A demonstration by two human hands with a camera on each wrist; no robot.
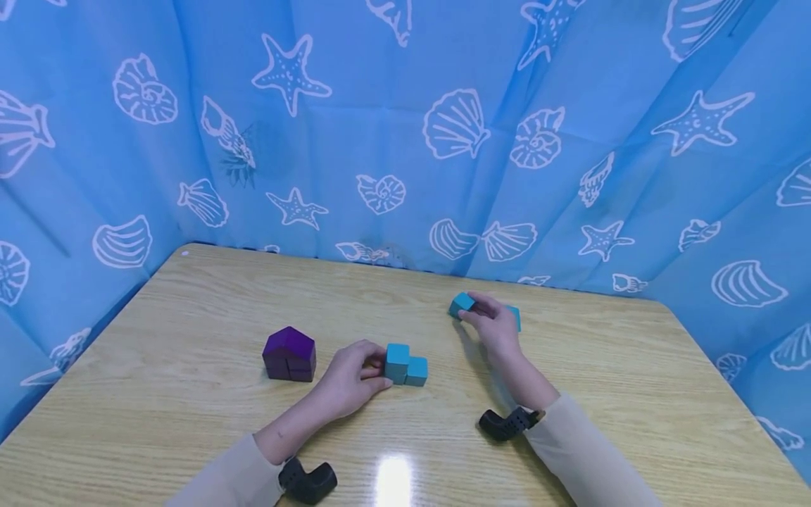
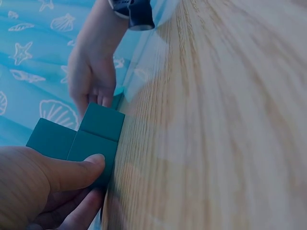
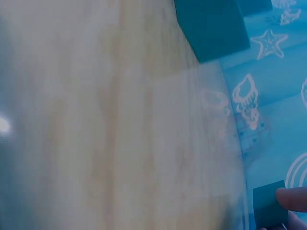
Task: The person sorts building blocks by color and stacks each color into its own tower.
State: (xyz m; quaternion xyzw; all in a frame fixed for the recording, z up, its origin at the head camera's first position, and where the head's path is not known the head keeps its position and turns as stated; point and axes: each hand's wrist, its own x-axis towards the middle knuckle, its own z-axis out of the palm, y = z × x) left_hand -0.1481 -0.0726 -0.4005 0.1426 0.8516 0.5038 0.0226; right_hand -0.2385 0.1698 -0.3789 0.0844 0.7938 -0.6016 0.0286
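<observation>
In the head view my left hand (image 1: 355, 377) holds a small group of light-blue blocks (image 1: 397, 362) on the table, a taller stack with a lower cube (image 1: 417, 371) against its right side. The left wrist view shows the left thumb (image 2: 86, 170) pressed on the face of the stack (image 2: 93, 146). Farther back, my right hand (image 1: 497, 327) pinches a light-blue cube (image 1: 462, 304). The right thumb (image 3: 292, 199) lies on that cube (image 3: 268, 206) in the right wrist view. Another light-blue block (image 1: 514, 318) is partly hidden behind the right hand.
Left of the left hand stands a purple block house (image 1: 289, 354) with a peaked top. Everything rests on a wood-grain table (image 1: 190, 394). A blue curtain (image 1: 380, 127) with white shells and starfish hangs along the back and sides.
</observation>
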